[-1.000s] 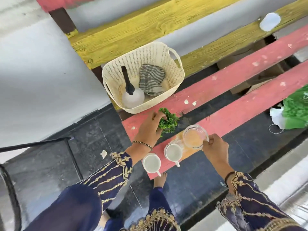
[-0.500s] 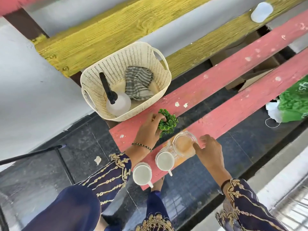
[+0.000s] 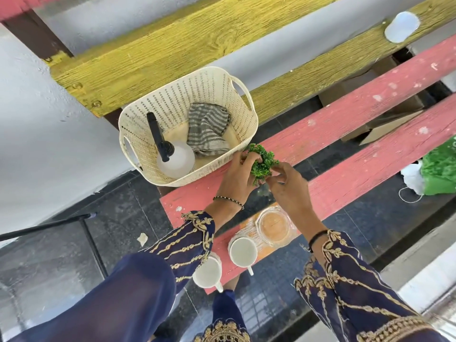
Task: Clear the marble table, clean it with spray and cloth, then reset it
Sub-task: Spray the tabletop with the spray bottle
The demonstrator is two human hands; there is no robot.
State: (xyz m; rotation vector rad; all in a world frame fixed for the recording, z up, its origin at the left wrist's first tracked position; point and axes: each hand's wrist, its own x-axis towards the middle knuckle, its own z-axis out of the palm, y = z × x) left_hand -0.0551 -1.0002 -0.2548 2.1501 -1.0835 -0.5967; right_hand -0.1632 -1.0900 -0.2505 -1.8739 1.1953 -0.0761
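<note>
**Supervisor:** Report the state of each grip.

**Operator:** I am seeing the left hand [image 3: 235, 178] with its grip closed on the small green plant [image 3: 262, 162]; fingers are wrapping the foliage from the left. The right hand [image 3: 290, 186] is pinching the same plant from the right side, fingertips together on the leaves. The plant is sitting over the gap between the two red planks of the counter [image 3: 345, 114], just beside the near right corner of the basket [image 3: 148, 146].

**Supervisor:** Report the cleaning items.

**Operator:** I am seeing the spray bottle [image 3: 176, 157] lying in the left part of the cream basket, black nozzle pointing away from me. The striped cloth [image 3: 207, 129] is lying crumpled in the right part, touching the bottle. The basket is resting on the far red plank.

**Supervisor:** Report the remaining items.

**Operator:** I am seeing a glass jar [image 3: 275, 225] holding something orange on the near plank, below the right hand. Two white mugs are standing near it: one mug [image 3: 243, 251] just beside the jar, the second mug [image 3: 207, 272] at the plank's end, partly under the left sleeve.
</note>
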